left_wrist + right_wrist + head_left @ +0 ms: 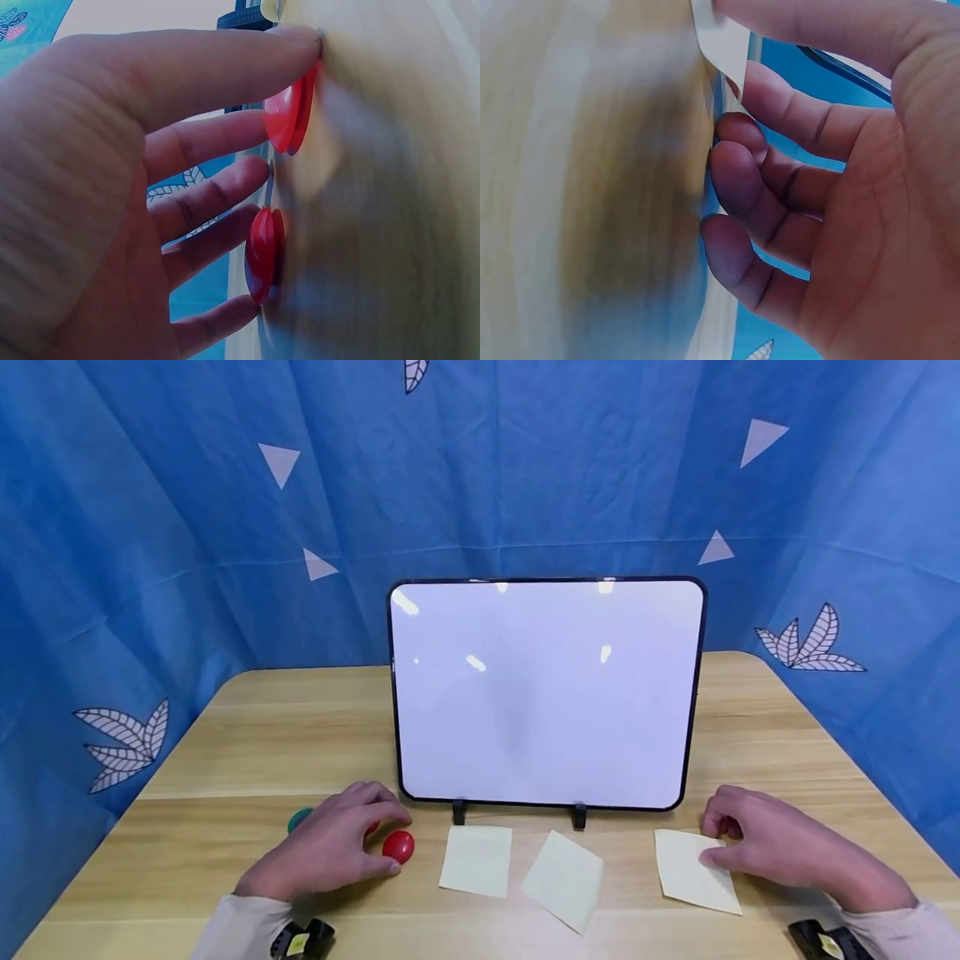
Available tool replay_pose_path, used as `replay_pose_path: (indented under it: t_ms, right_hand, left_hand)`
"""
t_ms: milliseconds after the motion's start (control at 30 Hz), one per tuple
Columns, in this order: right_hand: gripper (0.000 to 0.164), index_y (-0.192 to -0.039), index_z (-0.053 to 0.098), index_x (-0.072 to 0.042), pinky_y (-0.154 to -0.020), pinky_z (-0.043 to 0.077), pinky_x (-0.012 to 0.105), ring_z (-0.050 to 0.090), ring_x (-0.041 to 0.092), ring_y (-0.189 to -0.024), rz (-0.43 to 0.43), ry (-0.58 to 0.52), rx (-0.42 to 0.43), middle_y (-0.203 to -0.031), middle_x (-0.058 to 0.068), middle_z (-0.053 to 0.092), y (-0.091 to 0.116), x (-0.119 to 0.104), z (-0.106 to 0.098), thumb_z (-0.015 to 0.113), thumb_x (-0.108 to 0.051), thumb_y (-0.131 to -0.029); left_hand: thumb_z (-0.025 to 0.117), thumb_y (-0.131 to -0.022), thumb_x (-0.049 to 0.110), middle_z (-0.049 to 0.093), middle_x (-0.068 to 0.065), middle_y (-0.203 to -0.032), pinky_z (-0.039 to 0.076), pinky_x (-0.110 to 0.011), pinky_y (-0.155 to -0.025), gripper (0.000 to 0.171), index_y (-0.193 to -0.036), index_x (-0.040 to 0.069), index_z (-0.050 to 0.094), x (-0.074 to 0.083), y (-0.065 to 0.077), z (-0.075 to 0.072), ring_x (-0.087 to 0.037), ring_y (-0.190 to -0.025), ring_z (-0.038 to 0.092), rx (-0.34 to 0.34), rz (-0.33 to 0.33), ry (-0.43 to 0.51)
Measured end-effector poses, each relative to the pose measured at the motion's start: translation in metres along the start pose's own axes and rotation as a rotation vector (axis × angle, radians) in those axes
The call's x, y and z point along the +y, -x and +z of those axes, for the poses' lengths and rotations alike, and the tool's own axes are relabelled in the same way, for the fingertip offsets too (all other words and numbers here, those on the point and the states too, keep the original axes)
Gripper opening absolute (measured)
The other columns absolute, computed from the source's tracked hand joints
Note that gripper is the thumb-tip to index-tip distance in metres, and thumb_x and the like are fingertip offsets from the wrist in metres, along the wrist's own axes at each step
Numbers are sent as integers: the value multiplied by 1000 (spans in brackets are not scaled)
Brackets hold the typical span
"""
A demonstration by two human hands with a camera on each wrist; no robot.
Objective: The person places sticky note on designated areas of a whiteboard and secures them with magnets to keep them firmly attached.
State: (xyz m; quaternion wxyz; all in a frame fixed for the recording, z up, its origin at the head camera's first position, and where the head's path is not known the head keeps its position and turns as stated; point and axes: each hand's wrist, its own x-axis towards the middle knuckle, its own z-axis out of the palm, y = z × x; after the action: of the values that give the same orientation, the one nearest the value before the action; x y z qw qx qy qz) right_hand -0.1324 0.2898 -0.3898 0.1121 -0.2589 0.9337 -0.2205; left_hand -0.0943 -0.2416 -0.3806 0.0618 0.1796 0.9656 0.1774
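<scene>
My left hand [330, 839] rests low over the table, thumb and index finger at either side of a red round magnet [398, 847]. In the left wrist view, this domed red magnet [281, 120] sits between those two fingers. A second red magnet [260, 255] lies by the other fingers, mostly hidden in the head view. Behind the hand a green round piece [299, 819] partly shows. At the right, my right hand [780, 847] pinches the edge of a pale yellow sticky note [692, 870]. The right wrist view shows the paper [726, 37] bent up between thumb and index finger.
A black-framed whiteboard [540, 693] stands upright on two small black feet at mid-table. Two more pale yellow notes, one straight [476, 860] and one turned [564, 881], lie before it. A blue curtain [487, 468] hangs behind the wooden table [300, 718].
</scene>
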Motion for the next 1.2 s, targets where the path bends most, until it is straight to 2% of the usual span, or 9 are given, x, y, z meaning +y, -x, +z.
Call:
replay_pose_path:
  t_ms: [533,967,1200]
  right_hand:
    - [32,-83,54,-20,-58,34,25,42,2,-66,-11,-38,2,-72,-10,46,-2,-1,1,82,-35,-82]
    - [33,-81,51,-20,-55,32,25,42,3,-63,-2,-75,-22,-69,-11,44,-4,-2,1,80,-35,-85]
    - [32,-78,49,-21,-54,32,24,41,2,-60,-29,-103,-6,-67,-13,41,-3,-4,1,78,-30,-87]
  left_hand:
    - [90,-70,37,55,14,-110,48,-41,-83,41,-107,32,72,0,-1,-3,-13,-104,50,-32,-2,33]
    - [90,-71,35,54,16,-112,47,-42,-85,35,-98,36,68,1,1,-3,-13,-106,48,-23,1,36]
    - [90,-72,34,53,17,-111,47,-42,-84,33,-95,37,67,1,1,-3,-12,-106,48,-19,8,49]
